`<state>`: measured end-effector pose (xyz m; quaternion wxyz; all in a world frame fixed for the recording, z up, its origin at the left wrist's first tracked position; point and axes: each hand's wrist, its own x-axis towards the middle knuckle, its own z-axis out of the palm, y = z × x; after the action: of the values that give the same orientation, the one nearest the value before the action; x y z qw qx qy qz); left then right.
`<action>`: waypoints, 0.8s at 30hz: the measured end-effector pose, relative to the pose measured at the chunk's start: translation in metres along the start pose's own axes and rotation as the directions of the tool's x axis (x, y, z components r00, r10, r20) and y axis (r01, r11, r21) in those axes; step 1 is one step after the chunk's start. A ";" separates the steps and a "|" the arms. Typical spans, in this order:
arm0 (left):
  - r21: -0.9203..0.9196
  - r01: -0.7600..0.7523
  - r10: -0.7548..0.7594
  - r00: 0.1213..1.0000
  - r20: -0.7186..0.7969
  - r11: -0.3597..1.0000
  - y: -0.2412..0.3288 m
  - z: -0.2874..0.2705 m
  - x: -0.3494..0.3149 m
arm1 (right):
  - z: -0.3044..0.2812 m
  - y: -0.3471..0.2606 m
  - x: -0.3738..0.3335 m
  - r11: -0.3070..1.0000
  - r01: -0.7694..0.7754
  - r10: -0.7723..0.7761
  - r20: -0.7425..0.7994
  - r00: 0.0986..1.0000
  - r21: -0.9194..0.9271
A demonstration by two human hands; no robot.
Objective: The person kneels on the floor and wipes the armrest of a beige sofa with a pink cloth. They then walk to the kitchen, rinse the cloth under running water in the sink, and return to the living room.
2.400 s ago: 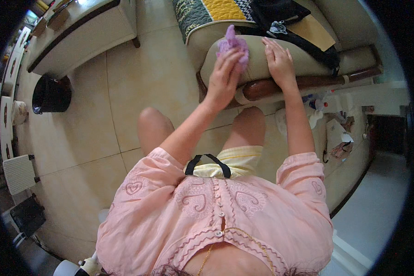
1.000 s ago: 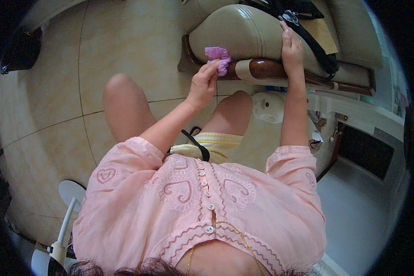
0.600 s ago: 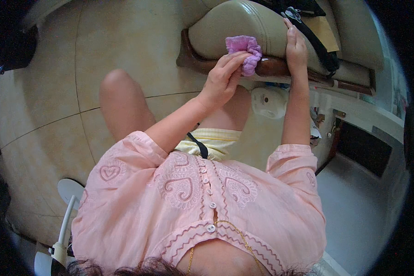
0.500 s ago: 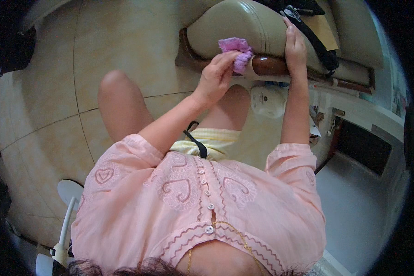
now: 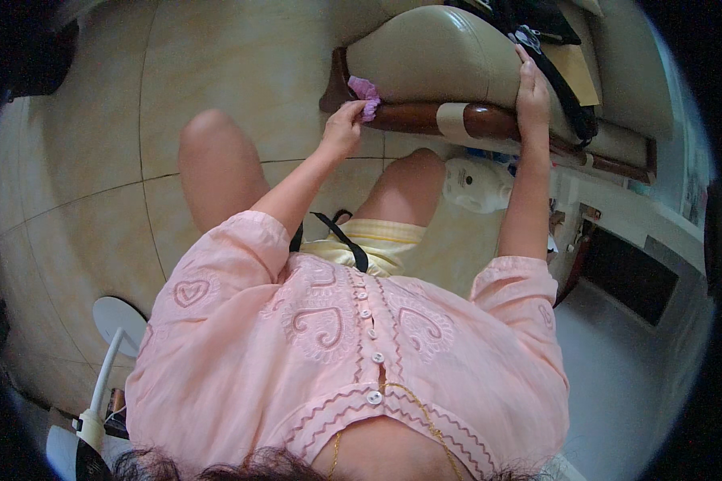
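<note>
Purple cloth (image 5: 364,88) was gripped by the left hand (image 5: 343,131) at wooden trim (image 5: 409,118); the right hand (image 5: 533,100) was laid open on upholstery (image 5: 433,60).

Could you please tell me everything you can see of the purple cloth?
The cloth is light purple, crumpled and soft-looking, with a puckered surface. It is bunched in the grip of the left hand, with a loose part sticking out toward the upper left. It is at the left end of the glossy brown wooden trim on the beige sofa; how much it touches the padding is unclear.
</note>
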<state>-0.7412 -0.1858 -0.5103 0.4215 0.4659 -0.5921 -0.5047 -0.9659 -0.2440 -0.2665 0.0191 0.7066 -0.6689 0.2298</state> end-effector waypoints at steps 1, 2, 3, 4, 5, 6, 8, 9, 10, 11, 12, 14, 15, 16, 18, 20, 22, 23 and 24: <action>0.042 0.013 -0.013 1.000 -0.009 0.999 -0.006 0.001 0.001 | -0.001 0.001 0.002 1.000 0.001 -0.001 0.006 1.000 0.016; 0.018 -0.004 0.005 1.000 -0.010 1.000 -0.004 0.005 0.001 | -0.005 0.003 0.002 1.000 -0.006 0.006 0.012 1.000 0.020; -0.008 -0.022 0.022 1.000 -0.010 1.000 -0.001 0.012 0.002 | -0.010 0.002 0.001 1.000 -0.013 0.013 0.018 1.000 0.024; -0.035 -0.040 0.039 0.999 -0.010 0.999 0.004 0.020 0.003 | -0.016 0.000 0.000 0.999 -0.032 0.031 0.020 0.999 0.027; -0.072 -0.068 0.067 0.998 -0.005 0.995 0.012 0.026 0.005 | -0.020 -0.002 -0.003 0.998 -0.051 0.051 0.019 0.999 0.031; -0.080 -0.092 0.090 0.996 -0.024 0.993 0.027 0.017 0.004 | -0.013 -0.007 -0.002 0.996 -0.055 0.054 0.021 0.998 0.071; -0.102 -0.153 0.147 0.987 -0.058 0.983 0.059 0.007 0.000 | -0.006 -0.006 0.001 0.996 -0.040 0.038 0.033 0.999 0.075; -0.108 -0.194 0.186 0.979 -0.079 0.975 0.077 0.004 -0.001 | -0.003 -0.005 0.004 0.997 -0.033 0.031 0.036 0.999 0.074; -0.178 -0.276 0.252 0.956 -0.147 0.944 0.099 0.005 0.000 | -0.004 -0.005 0.004 0.997 -0.027 0.024 0.034 0.999 0.073; -0.217 -0.321 0.292 0.944 -0.154 0.922 0.123 -0.001 0.000 | -0.002 -0.006 0.004 0.997 -0.018 0.016 0.032 0.999 0.079; -0.230 -0.337 0.307 0.939 -0.154 0.913 0.136 -0.002 0.000 | -0.002 -0.007 0.004 0.996 -0.007 0.005 0.031 1.000 0.084; -0.258 -0.365 0.335 0.930 -0.152 0.895 0.142 -0.001 -0.002 | -0.007 -0.004 0.001 0.997 -0.020 0.017 0.037 0.999 0.070; -0.274 -0.376 0.348 0.926 -0.148 0.885 0.142 0.001 -0.004 | -0.012 -0.005 -0.001 0.998 -0.029 0.027 0.038 0.999 0.057; -0.292 -0.388 0.361 0.922 -0.144 0.874 0.142 0.002 -0.005 | -0.017 -0.007 -0.002 0.999 -0.033 0.032 0.033 0.999 0.038; -0.263 -0.368 0.347 0.930 -0.123 0.892 0.137 -0.005 -0.006 | -0.010 -0.016 -0.002 0.999 -0.031 0.029 0.039 0.999 0.045; -0.232 -0.349 0.331 0.937 -0.115 0.908 0.130 -0.007 -0.005 | -0.006 -0.010 -0.001 0.998 -0.020 0.017 0.046 0.999 0.056; -0.195 -0.333 0.314 0.942 -0.121 0.923 0.118 -0.002 -0.006 | -0.010 -0.008 -0.001 0.999 -0.022 0.020 0.039 0.999 0.038; -0.183 -0.326 0.305 0.943 -0.131 0.928 0.113 -0.001 -0.006 | -0.011 -0.012 -0.002 0.999 -0.032 0.032 0.029 0.999 0.021; -0.170 -0.319 0.298 0.944 -0.140 0.932 0.108 0.000 -0.006 | -0.012 -0.015 -0.004 0.999 -0.043 0.043 0.018 0.999 0.003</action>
<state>-0.7532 -0.1742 -0.4031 0.5706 0.3522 -0.5824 -0.4595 -0.9553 -0.2344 -0.2537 0.0067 0.6941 -0.6837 0.2251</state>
